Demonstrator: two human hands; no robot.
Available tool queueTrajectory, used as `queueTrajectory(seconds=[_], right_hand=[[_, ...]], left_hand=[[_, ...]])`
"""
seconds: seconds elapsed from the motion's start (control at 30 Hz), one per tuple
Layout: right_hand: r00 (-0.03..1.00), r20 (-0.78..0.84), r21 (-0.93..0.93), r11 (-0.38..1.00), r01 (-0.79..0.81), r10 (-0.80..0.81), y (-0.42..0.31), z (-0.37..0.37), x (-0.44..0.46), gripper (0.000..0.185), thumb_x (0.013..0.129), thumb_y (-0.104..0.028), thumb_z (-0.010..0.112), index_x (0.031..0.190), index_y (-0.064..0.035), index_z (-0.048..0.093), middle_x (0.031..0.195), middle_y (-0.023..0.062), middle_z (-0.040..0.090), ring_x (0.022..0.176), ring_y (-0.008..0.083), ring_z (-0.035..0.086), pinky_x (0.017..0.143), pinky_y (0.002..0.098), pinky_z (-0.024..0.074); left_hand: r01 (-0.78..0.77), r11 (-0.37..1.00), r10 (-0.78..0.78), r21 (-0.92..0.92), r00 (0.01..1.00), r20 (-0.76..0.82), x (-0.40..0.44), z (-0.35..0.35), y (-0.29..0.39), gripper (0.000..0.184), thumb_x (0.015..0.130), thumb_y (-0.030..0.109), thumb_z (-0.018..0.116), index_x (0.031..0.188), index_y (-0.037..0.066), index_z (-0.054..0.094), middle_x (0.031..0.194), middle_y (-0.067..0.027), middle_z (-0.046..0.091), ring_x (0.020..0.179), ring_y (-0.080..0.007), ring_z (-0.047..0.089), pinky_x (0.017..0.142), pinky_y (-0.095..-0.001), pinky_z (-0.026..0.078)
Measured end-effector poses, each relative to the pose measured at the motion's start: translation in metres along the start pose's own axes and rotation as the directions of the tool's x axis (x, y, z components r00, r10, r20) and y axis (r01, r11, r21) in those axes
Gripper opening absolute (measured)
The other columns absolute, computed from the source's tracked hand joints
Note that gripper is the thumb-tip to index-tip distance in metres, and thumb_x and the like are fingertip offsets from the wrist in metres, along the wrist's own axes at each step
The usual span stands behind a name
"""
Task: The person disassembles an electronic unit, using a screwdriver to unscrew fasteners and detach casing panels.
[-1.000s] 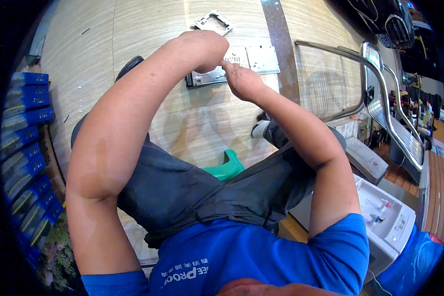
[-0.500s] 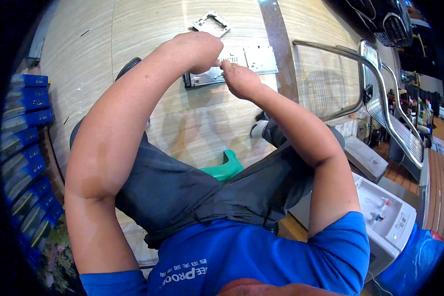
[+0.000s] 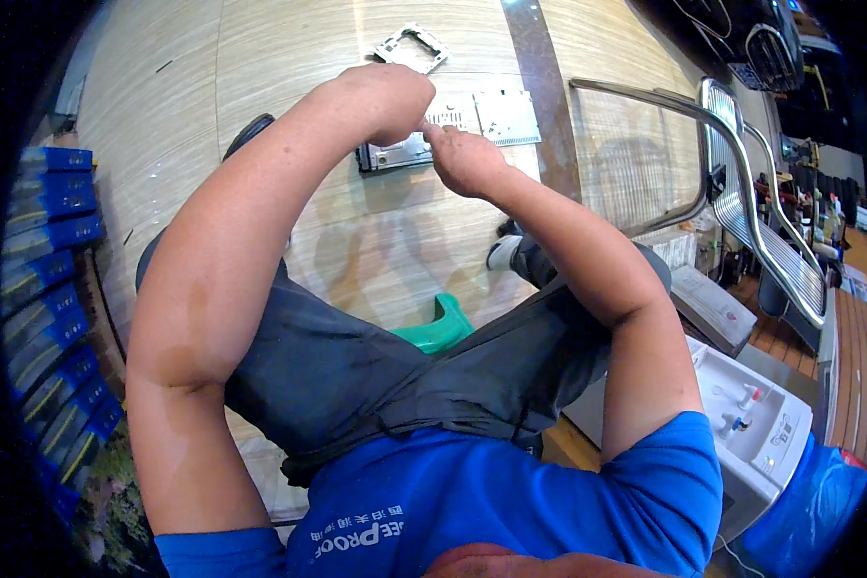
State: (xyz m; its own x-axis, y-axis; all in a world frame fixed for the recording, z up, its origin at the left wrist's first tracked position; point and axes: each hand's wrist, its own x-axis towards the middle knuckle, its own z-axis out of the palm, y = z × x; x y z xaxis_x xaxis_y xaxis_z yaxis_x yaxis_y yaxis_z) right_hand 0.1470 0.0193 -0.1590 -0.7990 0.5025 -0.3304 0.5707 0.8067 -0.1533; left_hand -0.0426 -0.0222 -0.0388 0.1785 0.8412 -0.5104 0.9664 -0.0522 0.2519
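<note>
On the floor ahead lies a flat silver metal unit [image 3: 403,154] with a dark edge, partly covered by my hands. My left hand [image 3: 390,101] is over it with its fingers curled down, and their tips are hidden behind the back of the hand. My right hand [image 3: 467,162] is closed at the unit's right side, thumb and forefinger meeting close to the left fingers. Whatever is pinched there is too small to make out. Past the fingers shows a slotted metal part [image 3: 450,118], and beside it a flat silver plate [image 3: 509,118].
A pale open frame [image 3: 412,48] lies beyond my left hand. A green plastic seat [image 3: 438,332] shows between my legs. To the right are a metal chair [image 3: 732,193] and a white water dispenser [image 3: 756,414]; blue boxes [image 3: 53,231] stand at left.
My right hand has shifted slightly left, staying closed by the left fingers. My left hand and the metal parts are nearly where they were.
</note>
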Motion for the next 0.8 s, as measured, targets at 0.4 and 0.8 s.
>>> queueTrajectory(seconds=[0.4, 0.8], right_hand=[[0.998, 0.048, -0.037, 0.999, -0.03, 0.032, -0.001, -0.016, -0.002, 0.018, 0.095, -0.013, 0.054, 0.11, -0.0039, 0.057, 0.096, 0.0242, 0.069, 0.09, 0.0373, 0.071, 0.074, 0.0475, 0.0583], [0.999, -0.014, 0.03, 0.999, -0.038, 0.038, 0.002, -0.003, -0.001, 0.016, 0.095, -0.017, 0.056, 0.101, -0.0024, 0.058, 0.096, 0.0198, 0.07, 0.088, 0.0374, 0.071, 0.073, 0.0488, 0.0573]], left_hand=[[-0.008, 1.0, 0.006, -0.015, 0.995, -0.097, -0.004, 0.0, 0.005, 0.025, 0.092, 0.022, 0.07, 0.108, 0.004, 0.075, 0.109, -0.0145, 0.073, 0.1, -0.0293, 0.071, 0.083, -0.0419, 0.058], [-0.012, 1.0, 0.012, -0.004, 1.0, -0.01, -0.001, -0.001, 0.002, 0.032, 0.094, 0.03, 0.066, 0.114, 0.006, 0.066, 0.112, -0.0179, 0.07, 0.109, -0.0348, 0.066, 0.091, -0.0471, 0.053]])
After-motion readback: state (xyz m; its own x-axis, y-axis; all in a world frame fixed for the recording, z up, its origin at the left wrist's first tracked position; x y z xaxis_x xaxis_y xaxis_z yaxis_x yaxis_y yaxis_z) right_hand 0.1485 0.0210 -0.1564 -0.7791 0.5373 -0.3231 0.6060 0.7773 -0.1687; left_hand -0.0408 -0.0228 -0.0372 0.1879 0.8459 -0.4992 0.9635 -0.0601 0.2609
